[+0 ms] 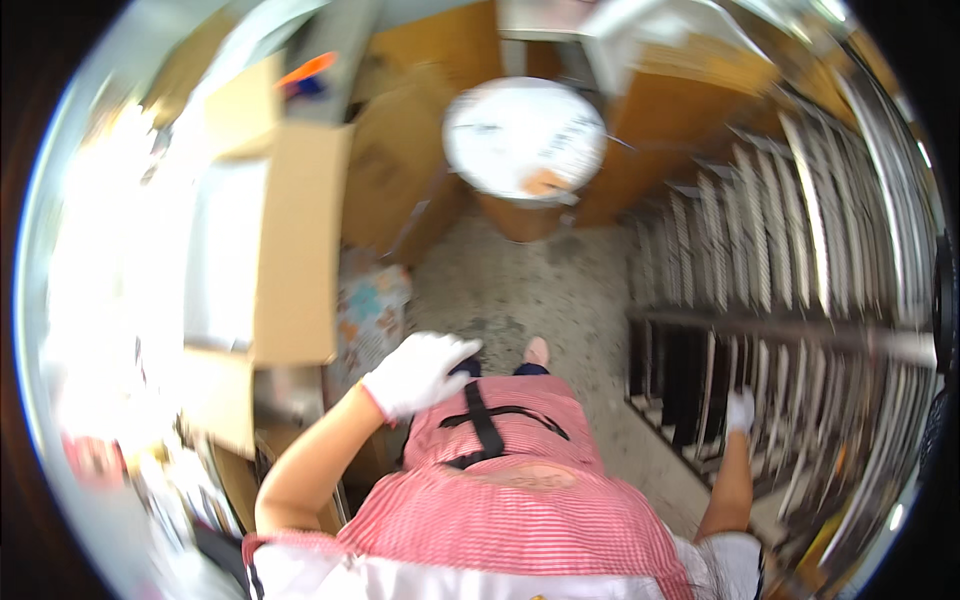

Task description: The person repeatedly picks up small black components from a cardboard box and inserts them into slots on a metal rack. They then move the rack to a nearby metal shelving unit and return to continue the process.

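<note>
My left hand [422,373], in a white glove, hovers in front of my waist over the red-and-white checked apron [520,510]. Its fingers are loosely bent and a little apart, with nothing visible in them. My right hand [740,411], gloved in white too, reaches out to the right against the lower tier of a metal rack [780,322]. Thin upright panels [770,225] stand packed side by side in that rack. Blur and small size hide whether the right fingers grip one of them.
An open cardboard box [300,245] with raised flaps stands on the left, near a patterned bag [370,305]. Ahead, a round white lid or board [525,138] rests on a brown drum-like container [522,217] between large cartons [665,120]. The grey floor [510,275] is speckled.
</note>
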{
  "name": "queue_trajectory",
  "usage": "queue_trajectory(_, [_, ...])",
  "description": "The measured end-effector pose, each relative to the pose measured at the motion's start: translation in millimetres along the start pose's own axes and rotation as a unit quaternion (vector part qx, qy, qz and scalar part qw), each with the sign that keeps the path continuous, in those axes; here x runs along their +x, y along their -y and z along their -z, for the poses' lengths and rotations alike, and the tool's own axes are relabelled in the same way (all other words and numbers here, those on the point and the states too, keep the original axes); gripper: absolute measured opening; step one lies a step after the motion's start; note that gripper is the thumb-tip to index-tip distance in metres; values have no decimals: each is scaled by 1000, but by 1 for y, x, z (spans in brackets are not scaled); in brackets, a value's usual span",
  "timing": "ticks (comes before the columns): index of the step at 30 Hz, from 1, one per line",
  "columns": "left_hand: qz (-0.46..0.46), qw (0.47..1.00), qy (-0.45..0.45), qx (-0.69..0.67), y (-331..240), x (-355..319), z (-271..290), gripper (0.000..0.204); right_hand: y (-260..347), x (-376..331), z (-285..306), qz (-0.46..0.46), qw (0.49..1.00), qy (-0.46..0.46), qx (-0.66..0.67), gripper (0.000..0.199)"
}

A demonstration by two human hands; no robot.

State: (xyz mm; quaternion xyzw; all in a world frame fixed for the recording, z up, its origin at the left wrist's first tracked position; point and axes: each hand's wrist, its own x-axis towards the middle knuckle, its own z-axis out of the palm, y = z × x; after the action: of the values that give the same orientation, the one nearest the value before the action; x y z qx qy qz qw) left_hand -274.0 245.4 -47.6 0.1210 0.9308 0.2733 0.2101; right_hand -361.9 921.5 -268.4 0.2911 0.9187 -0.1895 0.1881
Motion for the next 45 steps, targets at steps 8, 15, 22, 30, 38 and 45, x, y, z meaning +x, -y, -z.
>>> queue_trajectory(8, [121,833,-502,198,121,-118,95,37,38,-135,-75,48,996,-10,75,23])
queue_trajectory(15, [412,689,-584,118,331,-307,163,40,122,-143,-46,142,918,286,236,19])
queue_trajectory(22, [481,740,-434,182,459,-349,185,45,359,-275,10,386,894,142,178,23])
queue_trajectory(30, [515,725,-414,195,527,-361,194,42,613,-412,71,738,667,-101,10,11])
queue_trajectory(38, [651,626,-429,27,478,-471,158,33,812,-507,43,898,434,-67,-19,21])
queue_trajectory(45, [652,585,-414,248,399,-547,141,29,949,-594,-12,977,177,-94,-74,62])
